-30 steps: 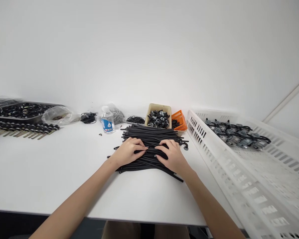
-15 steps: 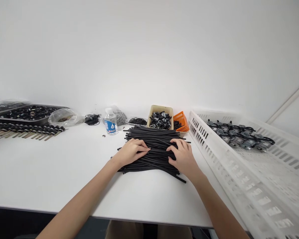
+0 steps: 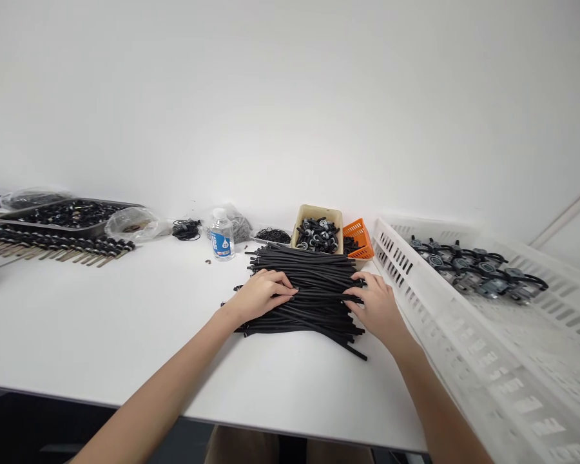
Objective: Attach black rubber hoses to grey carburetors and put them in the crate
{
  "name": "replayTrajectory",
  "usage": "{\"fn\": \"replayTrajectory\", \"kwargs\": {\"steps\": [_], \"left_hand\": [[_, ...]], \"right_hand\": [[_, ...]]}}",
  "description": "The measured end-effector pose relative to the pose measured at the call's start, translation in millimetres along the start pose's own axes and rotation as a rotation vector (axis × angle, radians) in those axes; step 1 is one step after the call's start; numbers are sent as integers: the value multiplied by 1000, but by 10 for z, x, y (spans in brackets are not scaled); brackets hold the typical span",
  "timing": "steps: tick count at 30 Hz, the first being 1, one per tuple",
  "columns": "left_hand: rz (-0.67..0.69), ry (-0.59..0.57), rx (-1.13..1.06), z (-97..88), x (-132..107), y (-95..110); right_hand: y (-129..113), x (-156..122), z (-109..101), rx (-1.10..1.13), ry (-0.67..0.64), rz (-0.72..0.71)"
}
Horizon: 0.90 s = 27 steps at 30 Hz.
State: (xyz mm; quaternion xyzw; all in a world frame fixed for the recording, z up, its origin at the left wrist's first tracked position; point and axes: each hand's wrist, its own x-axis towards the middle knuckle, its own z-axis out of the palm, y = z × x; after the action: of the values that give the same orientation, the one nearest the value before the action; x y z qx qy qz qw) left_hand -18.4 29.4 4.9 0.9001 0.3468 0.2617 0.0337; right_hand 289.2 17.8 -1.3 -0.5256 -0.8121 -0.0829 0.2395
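A thick pile of black rubber tubes lies crosswise on the white table in front of me. My left hand rests over the pile's left part, thumb and index fingertip pinched together on a tube near the middle. At the right ends of the tubes, my right hand has curled fingers, with the thumb and index finger around a tube end. One tube at the front slants out past the others toward the lower right.
Right of the pile stands a white slotted crate holding clear-and-black assemblies. Behind are a beige bin of black parts, an orange basket and a plastic bottle. A dark tray and a row of black-ended sticks lie left.
My right hand has slid rightward along the tubes, from over the pile to their right ends. My left hand stays pinched at the same part of the pile. The view has shifted slightly.
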Motion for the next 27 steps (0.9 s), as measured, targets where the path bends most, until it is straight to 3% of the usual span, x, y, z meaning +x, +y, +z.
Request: {"fn": "replayTrajectory", "kwargs": {"steps": [14, 19, 23, 25, 27], "left_hand": [[-7, -13, 40, 13, -3, -26], [31, 30, 49, 7, -17, 31], [79, 69, 66, -16, -49, 173], [110, 51, 101, -25, -87, 239], [122, 25, 148, -27, -145, 281]], "right_hand": [[-72, 14, -53, 114, -56, 32], [-94, 25, -38, 212, 70, -3], [-263, 18, -72, 284, 189, -118], [-379, 2, -103, 325, 146, -196], [-478, -24, -131, 368, 3, -259]]}}
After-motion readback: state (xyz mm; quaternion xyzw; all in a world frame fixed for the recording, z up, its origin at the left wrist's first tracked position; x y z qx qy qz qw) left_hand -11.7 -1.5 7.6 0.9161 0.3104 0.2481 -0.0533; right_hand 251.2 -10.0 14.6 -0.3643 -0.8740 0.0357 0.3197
